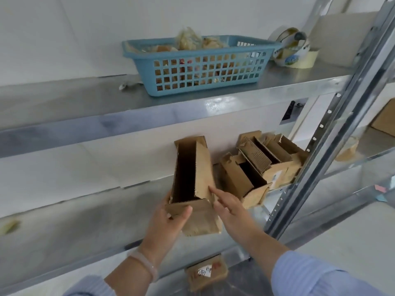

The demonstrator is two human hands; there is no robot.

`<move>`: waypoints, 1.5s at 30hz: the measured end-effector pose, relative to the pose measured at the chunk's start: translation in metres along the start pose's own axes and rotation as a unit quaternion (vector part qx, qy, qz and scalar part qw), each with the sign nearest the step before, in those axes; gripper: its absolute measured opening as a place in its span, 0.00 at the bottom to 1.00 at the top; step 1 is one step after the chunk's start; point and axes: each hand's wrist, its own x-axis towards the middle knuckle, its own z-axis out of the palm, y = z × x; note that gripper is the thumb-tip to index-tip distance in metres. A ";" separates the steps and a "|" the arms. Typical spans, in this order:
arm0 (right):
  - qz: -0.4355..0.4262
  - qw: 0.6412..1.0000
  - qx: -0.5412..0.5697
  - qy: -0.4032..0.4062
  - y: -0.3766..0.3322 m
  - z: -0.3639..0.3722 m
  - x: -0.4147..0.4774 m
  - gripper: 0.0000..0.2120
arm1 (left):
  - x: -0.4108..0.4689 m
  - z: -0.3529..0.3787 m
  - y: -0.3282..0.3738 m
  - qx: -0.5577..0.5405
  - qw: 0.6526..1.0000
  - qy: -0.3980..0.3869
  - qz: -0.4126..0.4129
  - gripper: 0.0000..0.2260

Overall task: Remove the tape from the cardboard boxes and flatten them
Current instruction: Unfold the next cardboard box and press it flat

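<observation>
A small open cardboard box point(201, 174) stands tilted at the front of the middle shelf, its dark inside facing me. My left hand point(168, 223) grips its lower flap, thumb on top of the flap. My right hand point(230, 208) lies with straight fingers against the box's right side. Two more open cardboard boxes point(239, 178) point(275, 159) sit to the right on the same shelf, apart from my hands. Tape on the held box cannot be made out.
A blue plastic basket point(198, 82) filled with crumpled scraps stands on the upper shelf, with tape rolls point(292, 50) beside it. A metal upright point(333, 133) rises at the right. A flattened cardboard piece point(206, 273) lies on the floor below.
</observation>
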 end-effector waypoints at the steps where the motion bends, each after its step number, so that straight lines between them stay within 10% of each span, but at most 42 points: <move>1: -0.009 1.000 0.010 -0.007 -0.001 0.004 0.002 0.17 | -0.003 -0.004 0.002 -0.015 1.000 0.006 -0.012 0.22; 15: -0.195 0.958 -0.155 -0.144 -0.016 0.056 0.019 0.20 | 0.015 -0.079 0.017 0.048 0.982 -0.045 -0.179 0.29; 20: 0.035 0.992 -0.115 0.025 0.000 0.051 0.033 0.33 | -0.003 -0.078 -0.016 -0.052 0.970 0.000 -0.237 0.32; 23: 0.251 0.966 0.055 0.001 0.017 0.044 0.039 0.44 | -0.013 -0.069 -0.036 -0.079 0.953 0.002 -0.293 0.34; 25: 0.306 0.935 0.172 -0.040 0.023 0.044 0.036 0.35 | -0.018 -0.062 -0.041 -0.107 0.947 0.013 -0.301 0.33; 31: 0.170 0.967 0.183 0.050 0.015 0.043 0.040 0.22 | -0.017 -0.056 -0.045 -0.109 0.957 0.040 -0.264 0.47; 35: 0.057 0.991 0.097 0.078 -0.001 0.024 0.045 0.15 | -0.008 -0.070 -0.030 -0.117 0.950 0.214 -0.193 0.53; 39: -0.030 0.997 -0.050 0.054 -0.006 0.015 0.045 0.25 | 0.013 -0.100 -0.012 0.114 0.953 0.255 -0.114 0.44; 45: -0.167 0.982 -0.080 0.023 -0.032 0.023 0.049 0.32 | 0.024 -0.114 0.020 0.057 0.978 0.196 -0.044 0.31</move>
